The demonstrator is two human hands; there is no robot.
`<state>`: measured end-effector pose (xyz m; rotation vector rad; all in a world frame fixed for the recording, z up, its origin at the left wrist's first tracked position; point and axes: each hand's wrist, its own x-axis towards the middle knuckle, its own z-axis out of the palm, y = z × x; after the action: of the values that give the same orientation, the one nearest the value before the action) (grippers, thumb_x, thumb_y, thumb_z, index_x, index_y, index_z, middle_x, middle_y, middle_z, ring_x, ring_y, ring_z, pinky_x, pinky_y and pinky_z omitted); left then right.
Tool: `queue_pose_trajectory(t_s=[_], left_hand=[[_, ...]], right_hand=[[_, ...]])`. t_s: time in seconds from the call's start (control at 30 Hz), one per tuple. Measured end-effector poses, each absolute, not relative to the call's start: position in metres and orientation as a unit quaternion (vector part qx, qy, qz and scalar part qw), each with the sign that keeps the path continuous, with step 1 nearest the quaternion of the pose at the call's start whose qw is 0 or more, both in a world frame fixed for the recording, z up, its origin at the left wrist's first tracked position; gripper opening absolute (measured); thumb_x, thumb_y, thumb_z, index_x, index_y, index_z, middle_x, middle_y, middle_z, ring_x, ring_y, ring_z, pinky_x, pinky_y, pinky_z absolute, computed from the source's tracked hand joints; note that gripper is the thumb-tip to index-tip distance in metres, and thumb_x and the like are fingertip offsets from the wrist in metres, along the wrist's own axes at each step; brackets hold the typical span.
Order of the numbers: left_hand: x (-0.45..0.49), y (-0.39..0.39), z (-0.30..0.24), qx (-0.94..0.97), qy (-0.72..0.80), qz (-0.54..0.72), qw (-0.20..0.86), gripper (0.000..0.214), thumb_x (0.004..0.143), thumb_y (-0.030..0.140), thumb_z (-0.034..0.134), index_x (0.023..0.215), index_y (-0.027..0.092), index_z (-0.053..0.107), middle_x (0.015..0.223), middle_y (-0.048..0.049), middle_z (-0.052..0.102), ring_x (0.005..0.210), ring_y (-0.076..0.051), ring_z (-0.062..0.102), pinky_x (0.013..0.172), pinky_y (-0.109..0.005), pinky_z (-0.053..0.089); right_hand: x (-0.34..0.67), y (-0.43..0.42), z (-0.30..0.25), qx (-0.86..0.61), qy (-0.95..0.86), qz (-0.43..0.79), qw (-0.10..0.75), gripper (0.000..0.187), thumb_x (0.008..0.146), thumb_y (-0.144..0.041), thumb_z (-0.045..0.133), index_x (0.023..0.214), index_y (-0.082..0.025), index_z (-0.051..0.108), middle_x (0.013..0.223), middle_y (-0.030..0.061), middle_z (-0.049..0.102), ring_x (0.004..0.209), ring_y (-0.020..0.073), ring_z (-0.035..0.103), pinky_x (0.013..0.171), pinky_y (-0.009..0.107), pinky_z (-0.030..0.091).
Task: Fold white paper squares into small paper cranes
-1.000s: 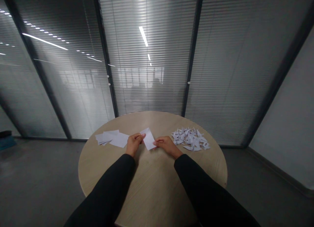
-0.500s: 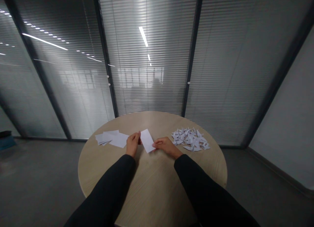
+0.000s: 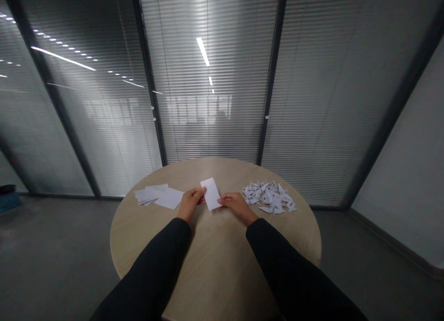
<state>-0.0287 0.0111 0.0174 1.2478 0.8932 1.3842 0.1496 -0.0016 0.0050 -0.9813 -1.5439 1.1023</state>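
White sheet of paper: held tilted over the middle of the round wooden table; contact with the tabletop hard to tell. Pinched at its left edge by the fingers of the left hand, and near its lower right corner by those of the right hand. To the left, a loose, overlapping spread of flat white sheets, nearest corner right beside the left hand; touching or not, cannot tell. To the right, a jumbled heap of small, pointed folded papers, just beyond the right hand, which sits between heap and held sheet. Dark sleeves reaching in from the near side, covering parts of the table's near half. Past the far rim, glass panels with blinds, split by dark uprights, streaked with light reflections. Pale wall far right; blue, dark-topped object on grey floor, cut off at far left.
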Motion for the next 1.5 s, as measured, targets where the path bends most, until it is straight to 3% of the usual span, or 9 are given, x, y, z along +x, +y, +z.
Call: queue_pose_trajectory(t_s=[0.2, 0.33, 0.43, 0.6, 0.83, 1.0, 1.23, 1.37, 1.5], left_hand=[[-0.031, 0.015, 0.011, 0.517, 0.38, 0.566, 0.517, 0.038, 0.055, 0.043, 0.074, 0.071, 0.01, 0.065, 0.065, -0.0031, 0.063, 0.055, -0.011, 0.056, 0.059, -0.025, 0.047], [-0.035, 0.019, 0.006, 0.519, 0.386, 0.57, 0.507, 0.035, 0.057, 0.042, 0.073, 0.067, 0.01, 0.064, 0.058, -0.0012, 0.059, 0.05, -0.01, 0.053, 0.053, -0.022, 0.045], [-0.036, 0.02, 0.005, 0.513, 0.387, 0.57, 0.512, 0.034, 0.056, 0.042, 0.073, 0.064, 0.011, 0.063, 0.054, 0.0002, 0.056, 0.048, -0.009, 0.051, 0.052, -0.022, 0.044], [-0.035, 0.019, 0.005, 0.492, 0.384, 0.566, 0.539, 0.035, 0.051, 0.041, 0.075, 0.063, 0.011, 0.062, 0.057, -0.0012, 0.059, 0.05, -0.011, 0.054, 0.053, -0.023, 0.046], [-0.035, 0.021, 0.002, 0.495, 0.39, 0.551, 0.548, 0.033, 0.052, 0.038, 0.076, 0.066, 0.01, 0.064, 0.057, -0.0014, 0.061, 0.05, -0.011, 0.055, 0.054, -0.023, 0.047], [-0.032, 0.018, 0.004, 0.52, 0.386, 0.509, 0.567, 0.026, 0.053, 0.031, 0.076, 0.065, 0.011, 0.065, 0.06, -0.001, 0.063, 0.057, -0.014, 0.061, 0.064, -0.027, 0.052], [-0.024, 0.011, 0.007, 0.54, 0.379, 0.451, 0.601, 0.018, 0.063, 0.021, 0.07, 0.074, 0.009, 0.064, 0.071, -0.0068, 0.068, 0.064, -0.019, 0.066, 0.06, -0.028, 0.053], [-0.023, 0.008, 0.008, 0.566, 0.357, 0.43, 0.606, 0.023, 0.065, 0.024, 0.07, 0.079, 0.008, 0.063, 0.08, -0.0107, 0.069, 0.068, -0.02, 0.067, 0.058, -0.028, 0.053], [-0.023, 0.006, 0.007, 0.594, 0.338, 0.408, 0.605, 0.032, 0.065, 0.032, 0.071, 0.084, 0.008, 0.062, 0.086, -0.0139, 0.069, 0.073, -0.022, 0.067, 0.058, -0.029, 0.053]], right_hand=[[0.149, -0.003, 0.004, -0.42, -0.679, 0.365, 0.479, 0.031, 0.073, -0.041, 0.06, 0.088, -0.015, 0.066, 0.074, 0.005, 0.07, 0.07, 0.0194, 0.065, 0.068, 0.032, 0.049], [0.146, -0.01, 0.01, -0.383, -0.737, 0.241, 0.502, 0.043, 0.074, -0.031, 0.063, 0.115, -0.022, 0.055, 0.109, 0.007, 0.063, 0.099, 0.0196, 0.058, 0.083, 0.034, 0.047], [0.144, -0.013, 0.013, -0.34, -0.797, 0.119, 0.485, 0.046, 0.065, -0.025, 0.073, 0.109, -0.024, 0.06, 0.119, 0.0072, 0.056, 0.113, 0.0212, 0.048, 0.096, 0.039, 0.039], [0.144, -0.011, 0.01, -0.323, -0.83, 0.029, 0.454, 0.029, 0.065, -0.021, 0.074, 0.094, -0.026, 0.067, 0.114, 0.006, 0.058, 0.109, 0.0213, 0.048, 0.095, 0.041, 0.039], [0.145, -0.011, 0.013, -0.315, -0.82, 0.011, 0.477, 0.007, 0.076, -0.021, 0.066, 0.081, -0.022, 0.069, 0.098, 0.0056, 0.065, 0.098, 0.0187, 0.054, 0.089, 0.037, 0.043], [0.144, -0.013, 0.016, -0.331, -0.792, 0.03, 0.512, 0.006, 0.079, -0.023, 0.062, 0.079, -0.022, 0.067, 0.092, 0.0055, 0.065, 0.093, 0.0178, 0.056, 0.086, 0.035, 0.044], [0.147, -0.008, 0.014, -0.389, -0.75, 0.04, 0.534, 0.005, 0.077, -0.023, 0.061, 0.077, -0.021, 0.066, 0.105, 0.0064, 0.06, 0.101, 0.0184, 0.053, 0.091, 0.036, 0.04], [0.149, -0.005, 0.012, -0.403, -0.732, 0.072, 0.544, 0.007, 0.077, -0.024, 0.059, 0.077, -0.02, 0.065, 0.107, 0.0071, 0.06, 0.1, 0.0184, 0.055, 0.091, 0.035, 0.04], [0.15, -0.004, 0.012, -0.415, -0.72, 0.119, 0.543, 0.01, 0.078, -0.024, 0.056, 0.078, -0.019, 0.064, 0.092, 0.0068, 0.065, 0.089, 0.0183, 0.059, 0.084, 0.034, 0.044]])
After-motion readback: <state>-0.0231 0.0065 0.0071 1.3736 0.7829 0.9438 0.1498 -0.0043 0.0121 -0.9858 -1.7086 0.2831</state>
